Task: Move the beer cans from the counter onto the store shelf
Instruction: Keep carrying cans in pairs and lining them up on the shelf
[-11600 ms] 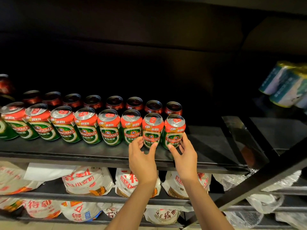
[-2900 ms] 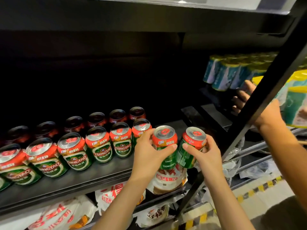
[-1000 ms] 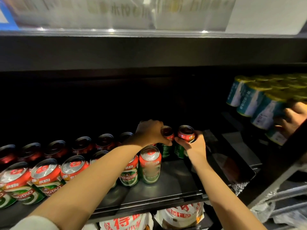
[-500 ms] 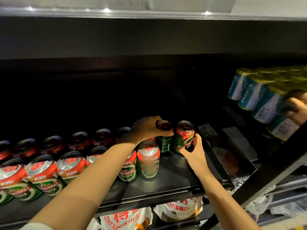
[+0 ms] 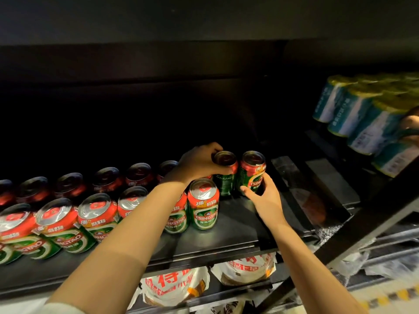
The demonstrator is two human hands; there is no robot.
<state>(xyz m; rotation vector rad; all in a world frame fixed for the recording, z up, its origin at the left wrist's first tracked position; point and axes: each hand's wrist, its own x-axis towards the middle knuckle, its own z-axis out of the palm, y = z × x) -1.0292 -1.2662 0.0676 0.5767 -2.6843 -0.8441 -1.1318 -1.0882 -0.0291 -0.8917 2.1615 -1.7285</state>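
Two rows of red-and-green Tsingtao beer cans stand on the black shelf (image 5: 235, 232). My left hand (image 5: 199, 162) grips the top of a can (image 5: 225, 175) at the right end of the back row. My right hand (image 5: 264, 196) curls round the lower part of the can (image 5: 252, 171) beside it on the right. Both cans stand upright on the shelf. The front row ends with a can (image 5: 204, 205) just in front of my left wrist.
Teal-and-yellow cans (image 5: 353, 112) fill the neighbouring shelf on the right, where another person's hand (image 5: 410, 125) touches them. A black slanted upright (image 5: 362, 225) crosses the right side. White-and-red bags (image 5: 174, 286) lie on the shelf below.
Both hands have stayed at the back row on their two cans. The view has shifted slightly, and the right hand sits a little lower on its can.
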